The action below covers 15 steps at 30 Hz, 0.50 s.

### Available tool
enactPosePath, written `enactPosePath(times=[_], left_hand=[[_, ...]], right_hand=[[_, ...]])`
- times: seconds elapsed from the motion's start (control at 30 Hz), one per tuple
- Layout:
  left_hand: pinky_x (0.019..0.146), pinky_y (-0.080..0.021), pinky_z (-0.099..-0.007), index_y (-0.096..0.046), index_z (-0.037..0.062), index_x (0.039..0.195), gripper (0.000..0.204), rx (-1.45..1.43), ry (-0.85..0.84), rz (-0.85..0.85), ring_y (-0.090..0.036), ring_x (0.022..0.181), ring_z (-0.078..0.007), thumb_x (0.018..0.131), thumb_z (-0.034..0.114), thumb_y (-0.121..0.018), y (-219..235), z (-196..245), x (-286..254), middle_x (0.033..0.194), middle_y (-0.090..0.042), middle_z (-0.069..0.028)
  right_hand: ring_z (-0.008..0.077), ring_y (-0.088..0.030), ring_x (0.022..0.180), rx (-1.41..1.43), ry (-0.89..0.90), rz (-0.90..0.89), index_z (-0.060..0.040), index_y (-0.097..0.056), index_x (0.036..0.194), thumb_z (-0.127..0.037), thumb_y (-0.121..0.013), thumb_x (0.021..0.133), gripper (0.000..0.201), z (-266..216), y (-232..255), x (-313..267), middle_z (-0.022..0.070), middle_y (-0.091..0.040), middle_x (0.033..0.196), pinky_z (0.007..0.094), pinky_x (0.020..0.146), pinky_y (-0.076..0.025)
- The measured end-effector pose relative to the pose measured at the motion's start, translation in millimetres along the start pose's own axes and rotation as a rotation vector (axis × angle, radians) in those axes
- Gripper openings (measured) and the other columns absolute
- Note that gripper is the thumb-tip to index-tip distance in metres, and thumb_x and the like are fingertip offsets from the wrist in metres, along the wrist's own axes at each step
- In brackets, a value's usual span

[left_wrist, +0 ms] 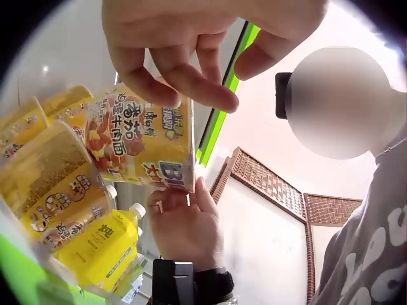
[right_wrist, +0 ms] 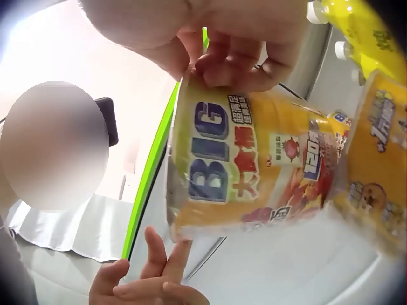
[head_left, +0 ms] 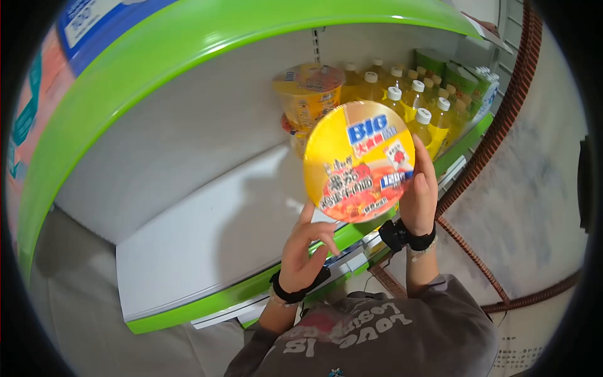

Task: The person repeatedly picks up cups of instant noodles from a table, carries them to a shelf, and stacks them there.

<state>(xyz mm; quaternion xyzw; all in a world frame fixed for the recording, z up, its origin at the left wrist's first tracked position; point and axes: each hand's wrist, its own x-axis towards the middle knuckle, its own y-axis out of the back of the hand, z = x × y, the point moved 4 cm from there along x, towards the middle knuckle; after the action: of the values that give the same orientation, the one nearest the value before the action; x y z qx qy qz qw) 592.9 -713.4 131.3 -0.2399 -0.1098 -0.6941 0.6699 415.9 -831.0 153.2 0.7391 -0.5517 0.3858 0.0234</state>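
Observation:
A yellow and orange instant noodle cup (head_left: 358, 163) is held up over the shelf, its printed lid facing the head camera. My right hand (head_left: 421, 195) grips its rim on the right side, with the thumb on the near side in the right wrist view. At the cup's lower left is my left hand (head_left: 301, 254), fingers loosely bent and holding nothing. In the left wrist view its fingers (left_wrist: 191, 76) hang across the cup's side. Behind the held cup, more noodle cups (head_left: 308, 94) stand stacked on the shelf.
Several yellow drink bottles (head_left: 424, 122) with white caps stand right of the stacked cups. Green-topped containers (head_left: 461, 78) are farther back. A green shelf edge (head_left: 182, 308) runs along the front, and another green band (head_left: 207, 44) arches overhead. A wicker-framed screen (head_left: 502, 169) stands at the right.

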Motion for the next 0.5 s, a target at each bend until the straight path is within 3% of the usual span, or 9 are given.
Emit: enactPosePath(times=[0.03, 0.1, 0.13, 0.2, 0.23, 0.3, 0.33, 0.4, 0.5], left_hand=[[0.101, -0.02, -0.0388, -0.05, -0.001, 0.109, 0.029, -0.01, 0.006, -0.012, -0.056, 0.09, -0.0139, 0.08, -0.002, -0.044, 2.0, -4.4, 5.2, 0.078, -0.06, -0.0097], [0.095, -0.03, -0.0376, -0.049, -0.0011, 0.11, 0.031, 0.25, -0.121, -0.031, -0.056, 0.076, -0.0117, 0.081, -0.004, -0.043, 5.8, -7.4, 11.9, 0.104, -0.056, -0.0121], [0.095, -0.03, -0.0376, -0.049, -0.0011, 0.11, 0.031, 0.246, -0.115, -0.032, -0.056, 0.076, -0.0117, 0.081, -0.004, -0.043, 6.8, -10.1, 16.6, 0.104, -0.056, -0.0121], [0.08, -0.042, -0.031, -0.047, -0.0002, 0.113, 0.032, 0.264, -0.073, -0.059, -0.053, 0.073, -0.0107, 0.082, -0.003, -0.044, 5.5, -16.9, 26.9, 0.133, -0.037, -0.0126], [0.08, -0.042, -0.031, -0.047, -0.0002, 0.113, 0.032, 0.271, -0.075, -0.048, -0.053, 0.073, -0.0107, 0.082, -0.003, -0.044, 2.7, -20.3, 32.3, 0.133, -0.037, -0.0126], [0.071, -0.044, -0.0274, -0.046, -0.0005, 0.114, 0.033, 0.079, 0.12, -0.004, -0.054, 0.064, -0.0095, 0.082, -0.001, -0.045, -6.3, -37.7, 41.3, 0.14, -0.021, -0.0236], [0.066, -0.045, -0.0236, -0.045, -0.0004, 0.115, 0.034, 0.036, 0.232, -0.02, -0.053, 0.064, -0.009, 0.081, -0.004, -0.044, -8.7, -51.6, 41.3, 0.142, -0.022, -0.0198], [0.063, -0.045, -0.0225, -0.045, 0.0011, 0.116, 0.034, 0.089, 0.209, -0.026, -0.051, 0.066, -0.0079, 0.082, -0.003, -0.044, -17.7, -58.4, 36.8, 0.141, -0.024, -0.0184], [0.061, -0.044, -0.0213, -0.047, 0.0011, 0.113, 0.034, 0.207, 0.108, -0.043, -0.051, 0.063, -0.008, 0.08, -0.005, -0.041, -22.4, -54.4, 34.0, 0.14, -0.027, -0.0181]], right_hand=[[0.0189, -0.041, 0.116, -0.011, 0.002, 0.012, 0.005, -0.027, 0.133, -0.031, -0.053, 0.086, 0.065, -0.6, -2.4, 0.6, 0.0144, -0.04, 0.129, 0.0309, 0.097, -0.032], [0.0229, -0.033, 0.124, 0.066, -0.063, 0.0, 0.0063, -0.024, 0.133, -0.039, -0.055, 0.082, 0.075, 3.4, -8.7, 2.7, 0.0162, -0.032, 0.135, 0.0344, 0.102, -0.027], [0.0229, -0.036, 0.123, 0.1, -0.04, 0.01, 0.005, -0.025, 0.133, -0.035, -0.051, 0.085, 0.067, 10.4, -5.7, 4.1, 0.0159, -0.035, 0.133, 0.0351, 0.102, -0.028], [0.023, -0.036, 0.122, 0.147, -0.113, 0.043, 0.0043, -0.026, 0.133, -0.032, -0.048, 0.087, 0.062, 24.2, 3.5, 9.9, 0.0155, -0.037, 0.132, 0.035, 0.101, -0.029], [0.0232, -0.037, 0.122, 0.208, -0.183, 0.058, 0.0036, -0.026, 0.133, -0.029, -0.045, 0.089, 0.057, 32.8, 7.0, 14.4, 0.0152, -0.038, 0.132, 0.0349, 0.101, -0.029], [0.0198, -0.049, 0.106, 0.297, -0.23, 0.049, 0.0024, -0.027, 0.133, -0.022, -0.039, 0.092, 0.05, 42.8, 14.1, 17.2, 0.0105, -0.05, 0.117, 0.0312, 0.09, -0.039], [0.0156, -0.05, 0.095, 0.144, -0.24, -0.047, 0.0017, -0.026, 0.134, -0.022, -0.04, 0.092, 0.05, 45.4, 19.0, 14.5, 0.0073, -0.05, 0.107, 0.028, 0.083, -0.041], [0.0091, -0.048, 0.075, -0.07, -0.183, -0.146, -0.0001, -0.027, 0.135, -0.015, -0.043, 0.092, 0.048, 41.5, 15.0, 11.0, 0.0016, -0.047, 0.087, 0.0222, 0.069, -0.042], [0.0093, -0.048, 0.077, -0.018, -0.217, -0.105, 0.0003, -0.031, 0.133, -0.011, -0.046, 0.09, 0.047, 38.4, 9.0, 7.6, 0.0015, -0.048, 0.088, 0.0227, 0.07, -0.042]])
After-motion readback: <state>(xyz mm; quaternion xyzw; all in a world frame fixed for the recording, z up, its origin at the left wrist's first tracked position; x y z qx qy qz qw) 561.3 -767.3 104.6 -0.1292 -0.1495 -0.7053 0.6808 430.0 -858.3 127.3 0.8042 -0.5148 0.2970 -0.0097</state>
